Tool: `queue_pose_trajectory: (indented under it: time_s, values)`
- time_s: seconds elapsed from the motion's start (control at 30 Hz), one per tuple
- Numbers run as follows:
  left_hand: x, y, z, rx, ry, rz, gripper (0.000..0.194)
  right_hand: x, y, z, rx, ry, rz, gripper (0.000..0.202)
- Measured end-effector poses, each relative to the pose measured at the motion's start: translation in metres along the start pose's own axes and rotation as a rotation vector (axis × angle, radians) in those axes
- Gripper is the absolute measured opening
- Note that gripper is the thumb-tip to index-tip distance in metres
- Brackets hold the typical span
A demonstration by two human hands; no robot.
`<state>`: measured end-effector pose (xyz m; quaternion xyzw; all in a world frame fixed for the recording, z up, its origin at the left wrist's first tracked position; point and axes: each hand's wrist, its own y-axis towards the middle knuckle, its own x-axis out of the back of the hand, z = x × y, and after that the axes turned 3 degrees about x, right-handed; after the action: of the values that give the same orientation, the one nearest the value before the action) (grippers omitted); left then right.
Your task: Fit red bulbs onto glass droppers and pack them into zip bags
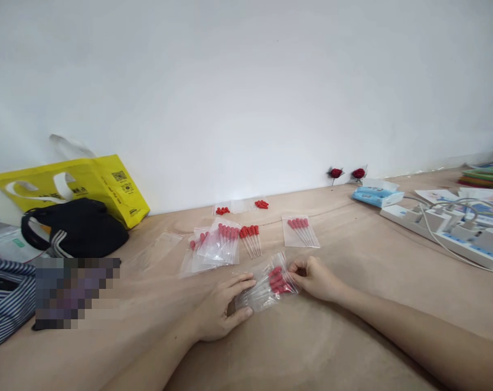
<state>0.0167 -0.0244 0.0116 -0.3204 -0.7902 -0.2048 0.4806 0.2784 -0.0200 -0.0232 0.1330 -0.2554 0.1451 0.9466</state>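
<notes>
A clear plastic bag [266,285] with several red-topped droppers lies on the table, its red tops toward the right. My left hand [222,309] rests at the bag's left end with fingers spread. At the bag's right edge, my right hand [311,278] pinches the plastic. Just beyond are several loose red-topped droppers [251,240], beside a pile of filled clear bags [219,244]. Another filled bag [301,232] lies flat farther right.
A yellow bag [103,184] and a black cloth item [83,228] are at the left. Small red pieces [261,204] lie near the wall. A tissue pack [376,194] and a power strip [454,236] with cables sit at the right.
</notes>
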Motion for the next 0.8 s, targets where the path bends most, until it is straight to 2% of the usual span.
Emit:
queue_pose_trajectory:
  time_s: [0.03,0.13,0.17,0.2,0.23,0.3,0.37,0.43,0.6,0.7,0.8]
  values:
    - [0.000,0.000,0.000,-0.001,-0.002,-0.002,0.048,0.004,0.002,-0.001,-0.017,0.007,0.045,0.033]
    - [0.000,0.000,0.001,-0.002,-0.005,0.005,0.046,0.025,0.016,-0.005,-0.184,0.140,0.361,0.030]
    - [0.000,0.000,0.001,-0.004,-0.005,0.007,0.046,0.032,0.024,-0.007,-0.244,0.133,0.357,0.028]
    - [0.000,0.000,0.001,-0.008,-0.006,0.006,0.046,0.038,0.035,-0.009,-0.267,0.098,0.231,0.025]
    - [0.000,0.000,0.001,-0.011,-0.008,0.003,0.046,0.041,0.047,-0.010,-0.251,0.054,0.040,0.024]
    - [0.001,0.000,0.001,-0.014,-0.011,0.004,0.046,0.040,0.076,-0.013,-0.256,0.024,-0.102,0.024]
    - [0.001,0.000,0.001,-0.010,-0.010,0.015,0.046,0.029,0.105,-0.013,-0.267,0.005,-0.201,0.014]
    - [0.001,-0.001,0.002,-0.011,-0.012,0.021,0.047,0.012,0.130,-0.013,-0.291,0.004,-0.265,0.006]
    - [0.000,-0.003,0.002,-0.022,-0.028,0.007,0.047,-0.020,0.164,-0.015,-0.363,0.034,-0.324,0.013]
    - [0.000,-0.003,0.002,-0.017,-0.023,0.022,0.047,-0.022,0.170,-0.017,-0.389,0.077,-0.351,0.012]
    - [0.000,-0.002,0.001,-0.020,-0.019,0.019,0.047,-0.014,0.165,-0.015,-0.408,0.154,-0.386,0.014]
